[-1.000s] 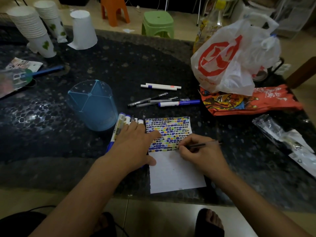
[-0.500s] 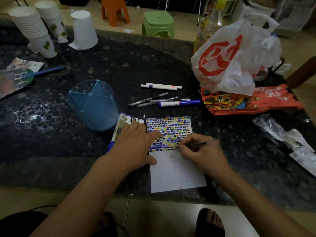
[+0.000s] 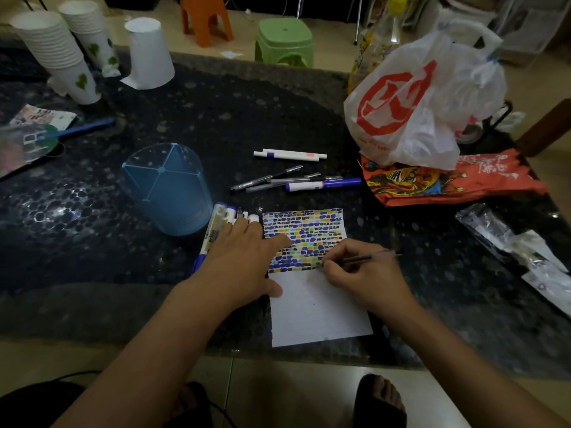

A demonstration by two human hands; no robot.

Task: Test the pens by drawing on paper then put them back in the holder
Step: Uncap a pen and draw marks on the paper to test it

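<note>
Views: one only, a wide-angle camera worn on the person's head.
Facing: forward and down over the near edge of the dark table (image 3: 216, 118).
Nearness: close above both forearms; the left hand (image 3: 244, 261) and right hand (image 3: 358, 270) sit near frame centre.
Bottom edge: floor and the person's feet under the table edge.
Top edge: far rim of the table, with stools (image 3: 284, 41) on the floor beyond.
Distortion: straight lines bow toward the frame edges.
</note>
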